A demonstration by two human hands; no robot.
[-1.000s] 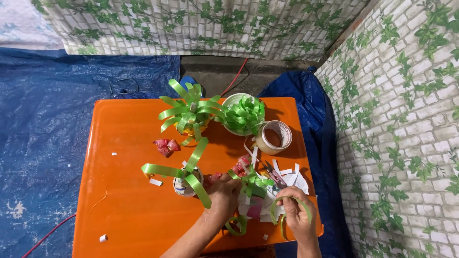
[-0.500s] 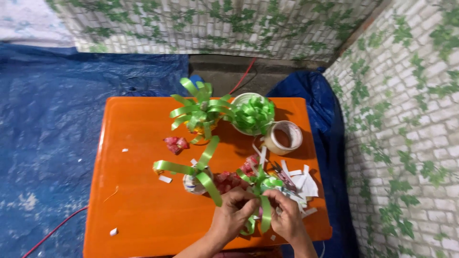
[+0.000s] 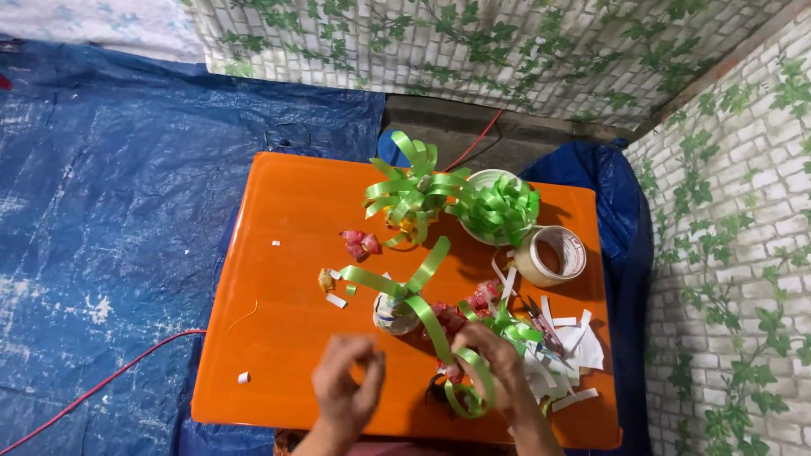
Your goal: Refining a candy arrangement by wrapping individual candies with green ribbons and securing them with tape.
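— Where's the green ribbon strip?
— Near the front edge of the orange table, curling down from the small wrapped bundle at about five o'clock. Loops round under the right hand.
— Gripped?
— Pinched, seemingly; right fingers closed over the strip near its curl, though blurred enough to leave the exact contact uncertain. Left hand at nine o'clock of the right, hovering off the tabletop, fingers half curled, holding nothing visible.
— Handling?
— Very light, thin, springy. Holds a curve but creases for good if squeezed flat. Glossy face, so likely slippery between bare fingertips.
— Best place to take hold?
— Flat faces, thumb against forefinger, close to the spot being shaped rather than out at the free end. Edges too narrow and prone to buckle.
— Anything crowding?
— White paper scraps at three o'clock of the right hand, roll of tape at one o'clock. Finished green ribbon bows at twelve, white bowl with another bow just beside. Pink scraps well apart, at eleven.
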